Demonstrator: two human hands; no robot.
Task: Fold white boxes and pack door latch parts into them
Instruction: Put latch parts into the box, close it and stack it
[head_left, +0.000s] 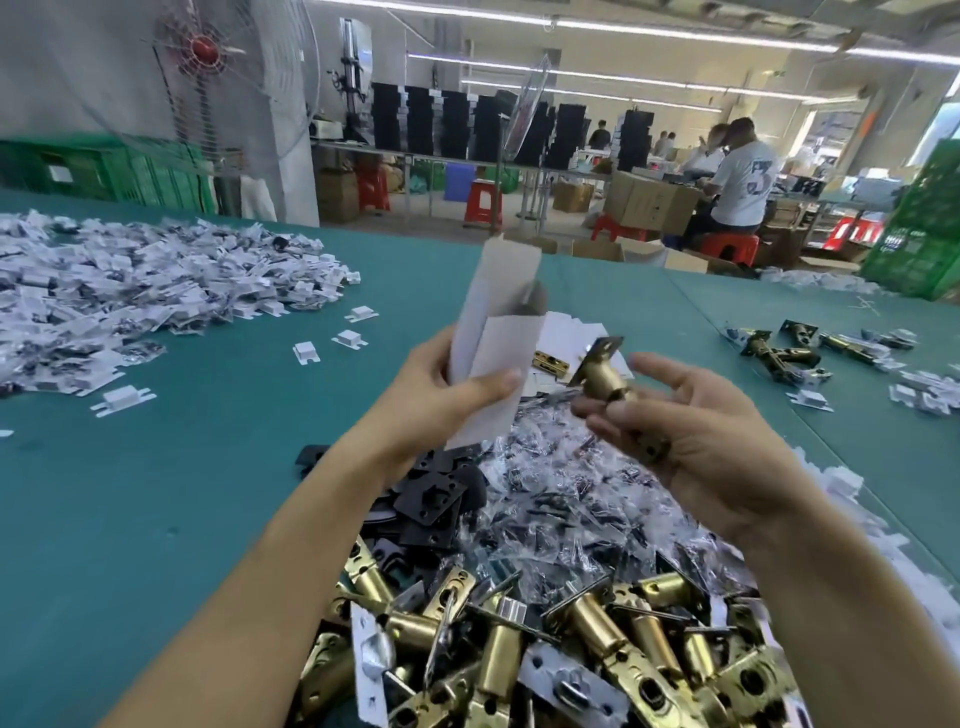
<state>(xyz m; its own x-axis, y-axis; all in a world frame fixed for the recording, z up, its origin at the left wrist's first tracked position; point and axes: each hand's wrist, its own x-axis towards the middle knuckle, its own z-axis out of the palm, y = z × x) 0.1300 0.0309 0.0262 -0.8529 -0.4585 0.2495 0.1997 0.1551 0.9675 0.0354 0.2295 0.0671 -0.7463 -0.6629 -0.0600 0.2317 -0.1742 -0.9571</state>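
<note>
Left hand (441, 400) gripped white box (501, 312) upright. Right hand (696, 436) pinched brass latch (602, 376) just right of box, long axis tilted, faceplate end toward box.

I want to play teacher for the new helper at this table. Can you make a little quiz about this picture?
1. True or false: the left hand holds a white box.
2. What does the right hand hold? A: a brass latch. B: a black plate. C: a red stool.
3. Is the latch inside the box yet?

Key: 1 true. 2 A. 3 No, it is outside the box, held apart from it.
</note>
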